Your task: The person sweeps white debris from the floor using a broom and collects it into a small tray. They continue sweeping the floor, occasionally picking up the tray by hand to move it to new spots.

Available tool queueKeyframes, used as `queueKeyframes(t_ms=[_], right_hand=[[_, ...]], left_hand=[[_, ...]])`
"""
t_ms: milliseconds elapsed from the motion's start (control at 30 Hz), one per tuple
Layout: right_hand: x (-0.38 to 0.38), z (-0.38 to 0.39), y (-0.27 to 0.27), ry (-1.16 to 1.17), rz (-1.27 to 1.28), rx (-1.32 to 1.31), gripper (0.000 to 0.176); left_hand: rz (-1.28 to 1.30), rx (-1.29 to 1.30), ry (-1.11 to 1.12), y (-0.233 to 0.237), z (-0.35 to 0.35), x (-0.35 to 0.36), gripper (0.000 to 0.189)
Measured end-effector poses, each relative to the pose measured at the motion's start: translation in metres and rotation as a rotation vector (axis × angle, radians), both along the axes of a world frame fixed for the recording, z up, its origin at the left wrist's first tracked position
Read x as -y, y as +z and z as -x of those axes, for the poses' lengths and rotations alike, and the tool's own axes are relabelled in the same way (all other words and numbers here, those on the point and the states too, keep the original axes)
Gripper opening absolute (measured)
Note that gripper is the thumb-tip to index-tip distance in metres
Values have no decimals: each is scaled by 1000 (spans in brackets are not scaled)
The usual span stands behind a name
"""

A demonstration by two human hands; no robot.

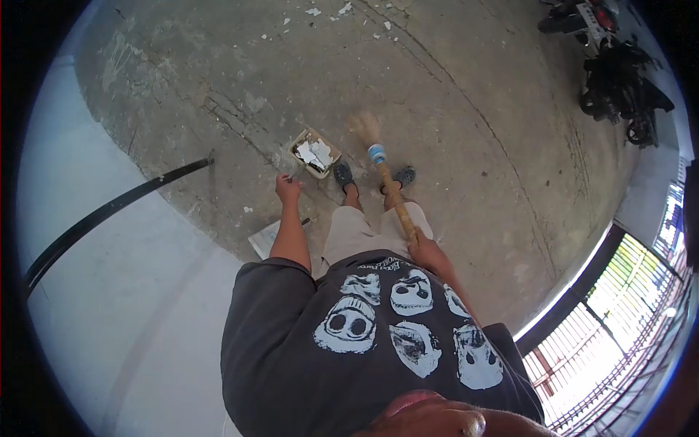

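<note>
My right hand (428, 255) is closed around the yellowish handle of a broom (390, 183). A blue and white band binds its straw-coloured bristles, which hang blurred over the floor beyond my feet. My left hand (289, 188) is closed beside a rectangular beige container (336, 156); I cannot tell what its fingers hold. White broken pieces (314, 154) lie inside the container, which stands just ahead of my left shoe. Partly hidden behind my left forearm is a flat whitish thing (263, 240) with a dark bar at one end.
Cracked concrete floor (473, 189) spreads all around, with white flakes (313, 12) scattered at the far end. A black pole (120, 207) leans over the white wall on the left. Motorcycles (625, 91) stand at the far right, and a barred gate (604, 320) is nearer on that side.
</note>
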State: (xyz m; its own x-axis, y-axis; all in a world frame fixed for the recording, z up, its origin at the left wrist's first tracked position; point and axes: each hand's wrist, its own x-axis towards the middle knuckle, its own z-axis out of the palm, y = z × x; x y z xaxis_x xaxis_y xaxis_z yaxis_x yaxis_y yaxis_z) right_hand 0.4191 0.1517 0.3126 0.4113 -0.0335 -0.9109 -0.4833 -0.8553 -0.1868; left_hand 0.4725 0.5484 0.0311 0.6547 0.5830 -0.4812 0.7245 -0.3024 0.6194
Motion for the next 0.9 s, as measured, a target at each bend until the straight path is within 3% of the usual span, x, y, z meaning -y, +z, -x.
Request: queueKeyframes(t_ms=[33,200,333,433,467,533,633,900], right_hand=[[0,5,1,7,3,-8,60],[15,33,8,-23,-459,-125,58],[24,43,34,-13,-303,-22,55],[23,16,83,-24,-205,48,53],[27,12,88,-169,-173,-32,53],[30,5,99,-380,-121,-113,51],[31,-2,102,-441,-58,-67,52],[56,10,66,-463,77,56,41]], left_hand=[[-21,-20,-7,-7,4,-3,32],[-90,-36,-28,-23,13,-15,33],[17,-90,18,0,9,-25,32],[20,-64,62,-26,23,-39,31],[21,-60,59,-19,22,-39,31],[-216,-32,-92,15,22,-35,31],[-134,4,-5,43,19,-41,30],[-47,26,119,55,41,-120,29]])
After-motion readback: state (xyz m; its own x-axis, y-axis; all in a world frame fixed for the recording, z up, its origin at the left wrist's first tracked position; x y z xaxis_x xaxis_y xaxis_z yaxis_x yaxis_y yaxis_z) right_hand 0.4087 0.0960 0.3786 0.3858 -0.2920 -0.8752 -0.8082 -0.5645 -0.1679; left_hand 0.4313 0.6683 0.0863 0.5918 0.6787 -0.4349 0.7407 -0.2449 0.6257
